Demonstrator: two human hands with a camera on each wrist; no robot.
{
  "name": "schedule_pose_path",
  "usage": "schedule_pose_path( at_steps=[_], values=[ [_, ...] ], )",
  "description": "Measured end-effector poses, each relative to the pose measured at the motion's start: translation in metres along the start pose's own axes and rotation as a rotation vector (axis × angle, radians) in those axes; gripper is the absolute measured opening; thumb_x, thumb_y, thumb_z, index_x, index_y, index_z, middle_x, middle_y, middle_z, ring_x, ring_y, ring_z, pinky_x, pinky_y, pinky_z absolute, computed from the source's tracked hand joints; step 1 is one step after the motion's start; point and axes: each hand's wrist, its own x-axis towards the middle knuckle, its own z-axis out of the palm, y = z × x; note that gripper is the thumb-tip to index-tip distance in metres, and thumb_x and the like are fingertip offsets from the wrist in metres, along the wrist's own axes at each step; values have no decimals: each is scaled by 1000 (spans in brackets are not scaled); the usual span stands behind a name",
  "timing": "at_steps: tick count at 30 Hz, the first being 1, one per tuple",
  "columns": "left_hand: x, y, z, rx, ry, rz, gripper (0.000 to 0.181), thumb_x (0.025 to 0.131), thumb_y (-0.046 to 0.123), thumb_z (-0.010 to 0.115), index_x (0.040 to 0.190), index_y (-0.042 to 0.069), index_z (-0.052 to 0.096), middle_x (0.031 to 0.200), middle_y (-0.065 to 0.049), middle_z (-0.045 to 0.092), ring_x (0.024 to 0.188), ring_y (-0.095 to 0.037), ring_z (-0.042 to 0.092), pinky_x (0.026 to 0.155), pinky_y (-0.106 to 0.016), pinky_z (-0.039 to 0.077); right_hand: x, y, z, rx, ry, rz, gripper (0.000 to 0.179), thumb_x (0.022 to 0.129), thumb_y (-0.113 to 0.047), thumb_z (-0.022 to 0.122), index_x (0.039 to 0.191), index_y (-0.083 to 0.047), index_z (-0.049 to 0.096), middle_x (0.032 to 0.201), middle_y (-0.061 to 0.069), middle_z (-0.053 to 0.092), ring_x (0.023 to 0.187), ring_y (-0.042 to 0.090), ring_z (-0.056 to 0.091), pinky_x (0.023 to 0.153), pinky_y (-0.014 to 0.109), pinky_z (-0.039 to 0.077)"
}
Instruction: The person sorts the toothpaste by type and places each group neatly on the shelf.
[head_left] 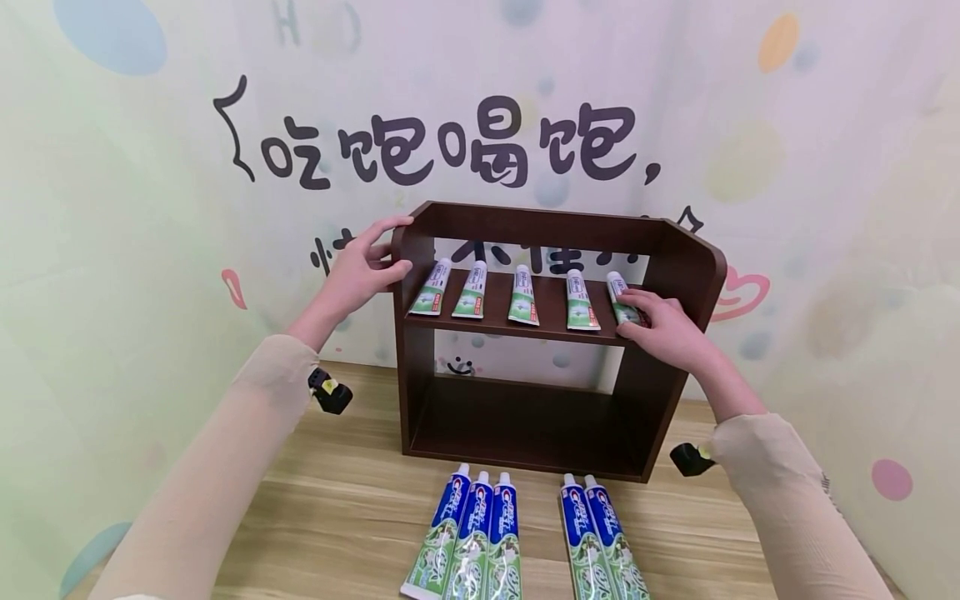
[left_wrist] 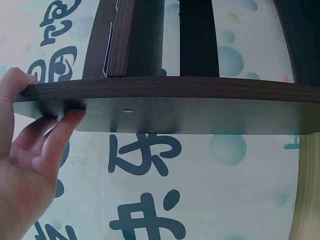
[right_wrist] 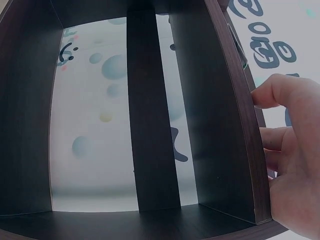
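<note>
A dark brown two-tier shelf (head_left: 517,335) stands ahead of me. My left hand (head_left: 358,271) grips the upper part of its left side panel (left_wrist: 190,112), one finger over the top edge and others against the outer face. Small white-and-green toothpaste tubes (head_left: 522,296) lie in a spaced row on the upper board, caps toward the back. At the row's right end my right hand (head_left: 663,329) pinches the last toothpaste tube (head_left: 617,285), its thumb by the board's front edge. That hand covers the tube's lower end; in the right wrist view the board hides most of it.
On the wooden table (head_left: 322,500) before the shelf lie larger blue-and-green toothpaste tubes, three in a left group (head_left: 472,533) and two in a right group (head_left: 596,537). A printed cloth backdrop (head_left: 450,67) with large black characters hangs close behind the shelf.
</note>
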Motion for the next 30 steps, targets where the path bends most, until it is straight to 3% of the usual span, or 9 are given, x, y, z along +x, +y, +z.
schedule_pose_path(
  at_steps=[21, 26, 30],
  values=[
    [1, 1, 0, -5, -16, 4, 59, 93, 12, 65, 145, 28, 45, 138, -20, 57, 112, -33, 66, 74, -29, 60, 0, -2, 0, 7, 23, 29, 57, 96, -27, 55, 148, -6, 42, 158, 22, 31, 131, 43, 29, 105, 58, 34],
    [1, 1, 0, -5, -21, 4, 58, 93, 10, 64, 144, 29, 45, 138, -20, 56, 111, -32, 66, 73, -28, 60, -5, -2, 6, 68, 137, 31, 57, 94, -25, 59, 146, -8, 44, 154, 23, 35, 129, 41, 29, 103, 57, 37],
    [-1, 2, 0, -2, -10, 1, 57, 93, 11, 65, 142, 33, 47, 137, -16, 58, 110, -31, 66, 74, -29, 60, -12, -9, 16, 126, 297, -55, 53, 91, -20, 63, 141, -7, 50, 150, 22, 40, 130, 41, 29, 99, 55, 35]
  ],
)
